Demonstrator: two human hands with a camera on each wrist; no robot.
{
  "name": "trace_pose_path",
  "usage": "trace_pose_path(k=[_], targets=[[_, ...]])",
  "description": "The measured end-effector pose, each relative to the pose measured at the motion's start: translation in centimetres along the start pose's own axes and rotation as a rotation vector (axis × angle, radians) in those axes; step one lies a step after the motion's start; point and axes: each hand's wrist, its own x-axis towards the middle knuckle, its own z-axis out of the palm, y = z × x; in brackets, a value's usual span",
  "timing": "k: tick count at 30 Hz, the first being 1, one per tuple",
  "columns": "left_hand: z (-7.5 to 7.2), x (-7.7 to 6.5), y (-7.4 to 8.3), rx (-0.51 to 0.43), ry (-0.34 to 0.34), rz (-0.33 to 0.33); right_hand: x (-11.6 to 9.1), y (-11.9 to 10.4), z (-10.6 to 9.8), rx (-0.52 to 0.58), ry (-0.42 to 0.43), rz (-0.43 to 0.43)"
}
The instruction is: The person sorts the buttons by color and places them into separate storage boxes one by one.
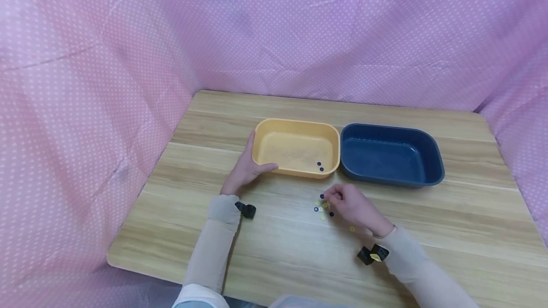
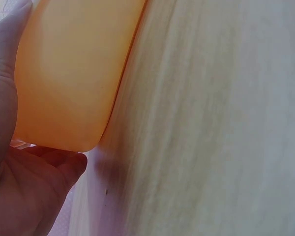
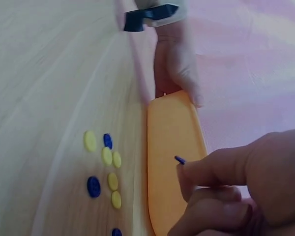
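My left hand [image 1: 247,169] holds the yellow plastic tub [image 1: 295,173] at its near left corner, thumb along the near side. In the left wrist view the fingers [image 2: 64,164] bend at the end of the tub. Two dark blue buttons [image 1: 318,163] lie inside it, toward the right. Over the table in front of the tubs, my right hand [image 1: 352,206] pinches a small blue button [image 3: 179,160] between thumb and index finger. Below and beside it lie loose yellow buttons [image 3: 90,141] and blue buttons [image 3: 93,187].
A dark blue tub [image 1: 391,182] stands right beside the yellow one, with no buttons showing inside. One yellow button [image 1: 352,228] lies apart, near the right wrist. The wooden table [image 1: 171,222] has pink dotted cloth [image 1: 299,27] hanging behind and at both sides.
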Motion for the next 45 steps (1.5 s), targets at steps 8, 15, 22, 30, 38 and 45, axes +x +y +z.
trace_pose_path(k=[8,15,22,30,38,45], targets=[[0.0,-0.1,0.0,0.002,0.001,-0.006,0.5,-0.5,-1.2,0.124,-0.034,0.071],[0.0,-0.1,0.1,-0.008,-0.002,-0.008,1.0,-1.5,-1.8,0.154,-0.004,0.096],[0.0,-0.2,0.1,0.007,-0.002,-0.023,1.6,-2.6,-2.5,0.181,0.015,0.137],[0.0,-0.1,0.0,0.024,-0.007,-0.029,2.4,-3.5,-3.3,0.218,0.045,0.164],[0.0,-0.1,0.0,0.021,-0.006,-0.032,3.1,-4.1,-3.9,0.282,0.062,0.164],[0.0,-0.1,0.0,-0.004,-0.009,-0.019,3.6,-4.3,-4.5,0.326,0.06,0.188]])
